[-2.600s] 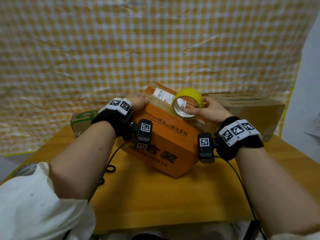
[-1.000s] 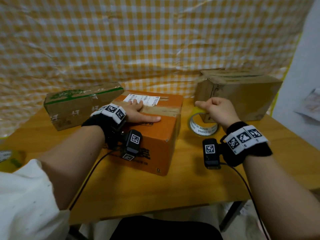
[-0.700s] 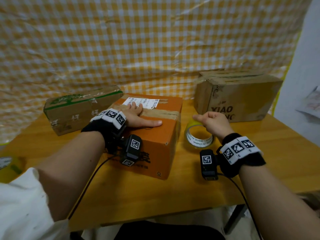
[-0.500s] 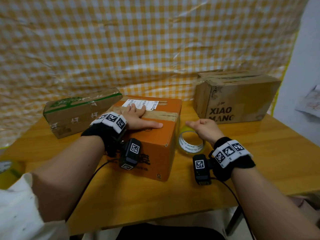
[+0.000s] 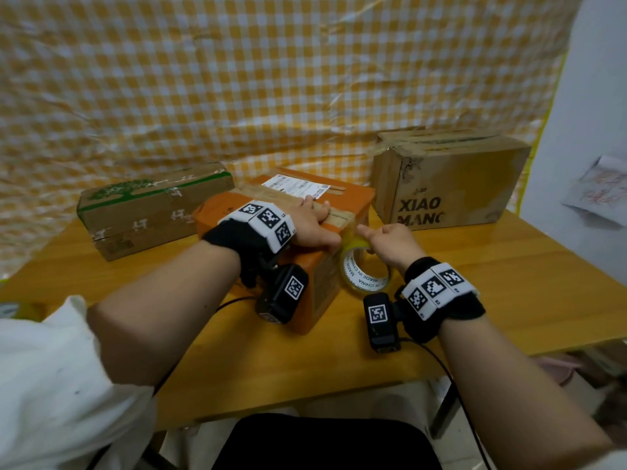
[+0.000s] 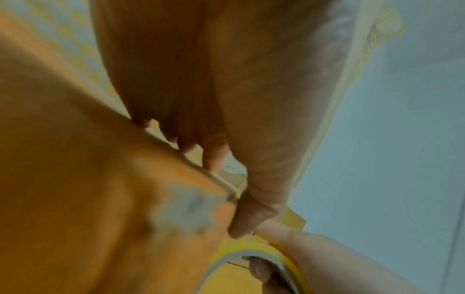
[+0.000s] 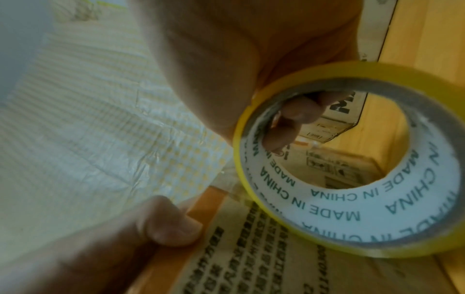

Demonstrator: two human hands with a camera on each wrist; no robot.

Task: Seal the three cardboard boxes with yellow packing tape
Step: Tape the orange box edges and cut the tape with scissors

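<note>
1. Your left hand (image 5: 307, 225) lies flat on top of the orange box (image 5: 325, 283), fingers straight, with the thumb over the right edge.
2. Your right hand (image 5: 390, 239) holds the yellow tape roll (image 5: 364, 276). Fingers hook inside the ring and the thumb sits on the outside.
3. The roll stands on its edge, just beside the right side of the orange box, at about 3 o'clock from it.
4. The orange box sits in the middle of the wooden table (image 5: 509, 283). The green-printed box (image 5: 146, 208) is at 10 o'clock from it. The brown "XIAO MANG" box (image 5: 451, 184) is at 2 o'clock.
5. The roll looks light and stiff, I think. Hold it through the hole, as you do, so it can turn.
6. The tape itself looks thin and sticky. It may fold and stick to itself, so keep it tight.
7. The cardboard looks stiff, but the flaps could spring up. Press down near the seam while you stick the tape.
</note>
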